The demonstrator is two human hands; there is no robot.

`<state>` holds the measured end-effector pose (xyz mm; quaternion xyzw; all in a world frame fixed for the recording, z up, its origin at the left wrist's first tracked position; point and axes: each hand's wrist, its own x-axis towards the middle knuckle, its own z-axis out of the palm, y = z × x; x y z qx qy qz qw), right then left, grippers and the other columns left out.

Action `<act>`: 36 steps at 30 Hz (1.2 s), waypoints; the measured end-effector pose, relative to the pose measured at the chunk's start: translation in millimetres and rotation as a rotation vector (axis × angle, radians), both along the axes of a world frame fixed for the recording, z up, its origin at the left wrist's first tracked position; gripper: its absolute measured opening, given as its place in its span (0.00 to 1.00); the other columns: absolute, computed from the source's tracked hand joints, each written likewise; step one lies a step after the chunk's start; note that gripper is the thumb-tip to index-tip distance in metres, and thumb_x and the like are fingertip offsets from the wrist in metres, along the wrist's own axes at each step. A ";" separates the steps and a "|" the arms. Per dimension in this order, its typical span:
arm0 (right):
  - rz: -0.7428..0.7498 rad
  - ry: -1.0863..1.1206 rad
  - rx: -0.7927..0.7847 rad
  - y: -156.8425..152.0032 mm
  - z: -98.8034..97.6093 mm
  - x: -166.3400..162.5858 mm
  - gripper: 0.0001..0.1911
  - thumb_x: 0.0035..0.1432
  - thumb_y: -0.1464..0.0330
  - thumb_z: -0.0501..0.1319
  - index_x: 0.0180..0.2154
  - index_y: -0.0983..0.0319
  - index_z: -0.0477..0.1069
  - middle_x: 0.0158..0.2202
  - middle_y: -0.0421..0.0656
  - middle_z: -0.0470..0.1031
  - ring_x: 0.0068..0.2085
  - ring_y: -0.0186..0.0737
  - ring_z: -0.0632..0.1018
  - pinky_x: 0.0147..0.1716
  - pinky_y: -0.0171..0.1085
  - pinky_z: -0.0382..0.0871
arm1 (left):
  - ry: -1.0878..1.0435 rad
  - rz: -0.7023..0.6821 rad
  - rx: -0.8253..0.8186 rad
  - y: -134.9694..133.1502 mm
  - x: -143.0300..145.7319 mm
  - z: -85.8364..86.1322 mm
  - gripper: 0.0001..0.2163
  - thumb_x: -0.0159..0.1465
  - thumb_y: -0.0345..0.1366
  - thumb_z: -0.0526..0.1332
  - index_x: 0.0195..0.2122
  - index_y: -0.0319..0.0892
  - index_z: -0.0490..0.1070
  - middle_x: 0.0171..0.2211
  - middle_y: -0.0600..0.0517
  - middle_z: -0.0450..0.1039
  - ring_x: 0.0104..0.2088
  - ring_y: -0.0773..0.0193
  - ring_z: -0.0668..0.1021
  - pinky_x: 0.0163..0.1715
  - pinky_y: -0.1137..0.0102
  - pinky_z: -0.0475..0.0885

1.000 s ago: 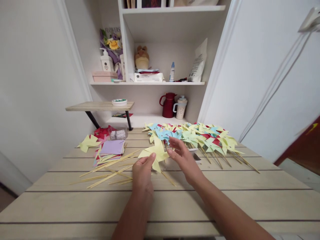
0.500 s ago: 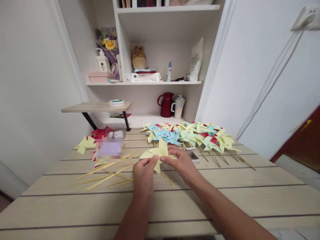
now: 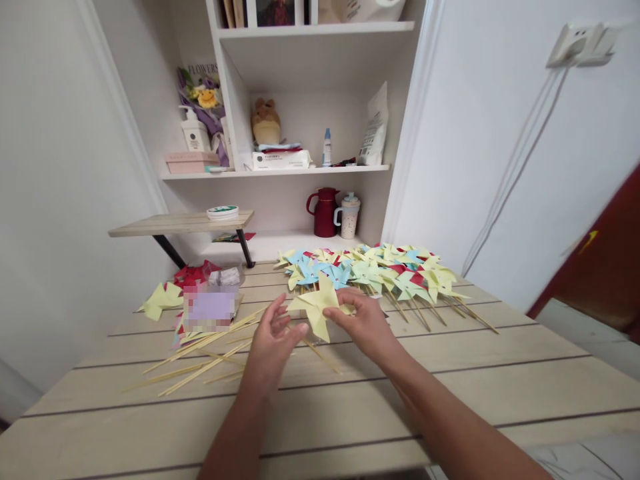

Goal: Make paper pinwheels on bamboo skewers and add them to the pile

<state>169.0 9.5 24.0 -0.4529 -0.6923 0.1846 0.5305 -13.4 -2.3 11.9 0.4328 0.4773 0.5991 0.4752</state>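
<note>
A pale yellow paper pinwheel (image 3: 316, 305) is pinched between the thumb and fingers of my right hand (image 3: 361, 321) above the table. Just to its left, my left hand (image 3: 274, 343) holds nothing, its fingers apart and curved. Beneath the pinwheel a thin wooden stick (image 3: 324, 358) slants down to the right; whether it joins the pinwheel I cannot tell. More loose wooden sticks (image 3: 200, 360) lie crossed to the left of my left hand. Behind my hands, several finished pinwheels on sticks (image 3: 370, 273) in yellow, blue, green and red lie in a heap.
At the left lie a yellow pinwheel shape (image 3: 160, 301), a lilac paper stack (image 3: 210, 307), partly blurred, and red paper (image 3: 195, 273). A small raised shelf (image 3: 180, 223) stands behind them. Farther back are a red jug (image 3: 326, 212) and a speckled cup (image 3: 350, 217).
My left hand has let go of the pinwheel, moved left and opened its fingers. My right hand still holds it. The view has shifted, so everything sits a little differently.
</note>
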 end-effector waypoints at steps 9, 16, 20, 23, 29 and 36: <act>0.051 -0.165 0.167 -1.4 -2.2 0.8 0.05 0.58 0.65 0.65 0.29 0.56 0.75 0.39 0.44 0.81 0.46 0.50 0.77 0.49 0.51 0.65 | 0.457 -0.019 0.258 6.0 -23.4 31.5 0.19 0.48 0.34 0.73 0.43 0.52 0.80 0.54 0.47 0.71 0.58 0.49 0.69 0.62 0.57 0.55; 0.083 -0.243 0.190 -3.9 -4.3 -3.1 0.05 0.59 0.67 0.65 0.30 0.58 0.74 0.38 0.43 0.81 0.45 0.49 0.77 0.49 0.50 0.63 | 0.709 -0.084 0.291 8.2 -16.1 34.4 0.10 0.49 0.33 0.71 0.34 0.50 0.82 0.47 0.48 0.77 0.51 0.50 0.74 0.57 0.55 0.63; 0.084 -0.258 0.206 -4.1 -4.2 -3.8 0.04 0.59 0.68 0.66 0.31 0.59 0.74 0.38 0.43 0.81 0.45 0.48 0.77 0.48 0.49 0.62 | 0.741 -0.094 0.301 8.7 -11.8 28.7 0.08 0.49 0.32 0.70 0.32 0.46 0.81 0.43 0.48 0.80 0.47 0.52 0.78 0.55 0.57 0.66; 0.085 -0.265 0.215 -3.3 -4.9 -3.8 0.05 0.58 0.69 0.66 0.30 0.59 0.73 0.38 0.43 0.81 0.45 0.48 0.76 0.48 0.49 0.62 | 0.735 -0.081 0.302 8.7 -9.0 24.6 0.06 0.49 0.31 0.70 0.29 0.45 0.80 0.39 0.49 0.81 0.44 0.53 0.79 0.51 0.59 0.68; 0.103 -0.268 0.234 -3.1 -6.4 -5.4 0.04 0.58 0.69 0.66 0.31 0.59 0.73 0.38 0.43 0.81 0.44 0.47 0.76 0.48 0.48 0.63 | 0.706 -0.046 0.352 9.1 -5.4 19.3 0.05 0.49 0.31 0.69 0.27 0.45 0.80 0.32 0.52 0.81 0.36 0.56 0.80 0.41 0.65 0.70; 0.102 -0.278 0.248 -2.9 -9.5 -6.9 0.05 0.59 0.66 0.67 0.30 0.59 0.73 0.38 0.43 0.81 0.43 0.46 0.76 0.49 0.48 0.63 | 0.716 -0.062 0.371 9.3 -5.0 16.9 0.02 0.51 0.33 0.67 0.23 0.45 0.78 0.27 0.53 0.80 0.31 0.58 0.78 0.36 0.67 0.68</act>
